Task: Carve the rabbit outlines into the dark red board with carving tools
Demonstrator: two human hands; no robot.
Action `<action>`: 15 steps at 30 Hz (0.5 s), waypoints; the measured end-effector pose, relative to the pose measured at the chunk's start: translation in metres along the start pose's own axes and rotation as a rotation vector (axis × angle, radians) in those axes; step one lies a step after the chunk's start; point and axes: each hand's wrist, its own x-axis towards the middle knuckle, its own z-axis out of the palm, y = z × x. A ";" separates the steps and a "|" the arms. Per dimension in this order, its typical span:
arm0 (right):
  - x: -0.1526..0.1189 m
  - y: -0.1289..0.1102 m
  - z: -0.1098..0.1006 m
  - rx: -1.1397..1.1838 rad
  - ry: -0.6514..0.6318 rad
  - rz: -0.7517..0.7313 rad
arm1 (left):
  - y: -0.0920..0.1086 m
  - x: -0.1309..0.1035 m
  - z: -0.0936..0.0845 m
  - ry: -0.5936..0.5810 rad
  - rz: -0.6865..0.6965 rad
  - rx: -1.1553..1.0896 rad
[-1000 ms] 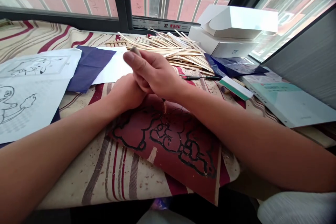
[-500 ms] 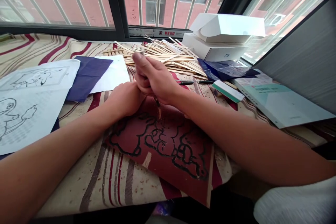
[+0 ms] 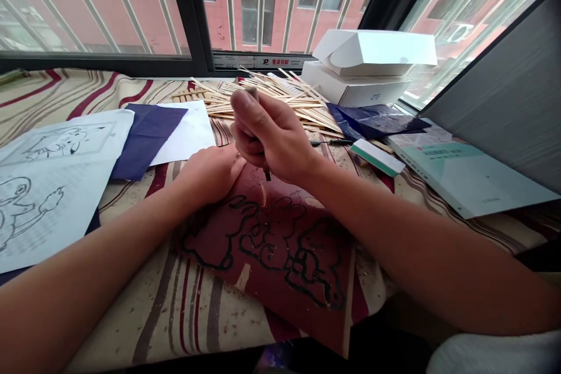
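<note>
A dark red board (image 3: 272,298) with black cartoon outlines lies tilted at the table's front edge. Above its far part, my right hand (image 3: 272,134) is a fist wrapped round a thin carving tool (image 3: 267,175); the tool's end shows above the thumb and its dark lower part below the fist. My left hand (image 3: 213,172) rests at the board's far left edge, close beside the right fist, its fingers mostly hidden. A pale curled shaving or cut mark (image 3: 263,194) shows just below the tool, and a bare pale patch (image 3: 244,276) near the front.
Thin wooden sticks (image 3: 272,93) lie in a pile behind my hands. White boxes (image 3: 357,83), a book (image 3: 477,172) and a green-white box (image 3: 377,158) stand or lie at right. Drawing sheets (image 3: 52,187) and dark blue paper (image 3: 146,137) lie left.
My right hand has shifted slightly right and toward me, opening a small gap from my left hand. More of the board's far part shows. The whole view has dropped a little.
</note>
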 end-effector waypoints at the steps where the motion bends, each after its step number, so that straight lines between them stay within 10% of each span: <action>1: -0.001 0.001 0.001 0.001 0.028 0.006 | 0.001 0.000 -0.001 -0.018 -0.019 0.023; 15: -0.002 0.012 0.008 -0.052 0.089 0.045 | 0.000 0.000 0.004 -0.037 -0.027 0.116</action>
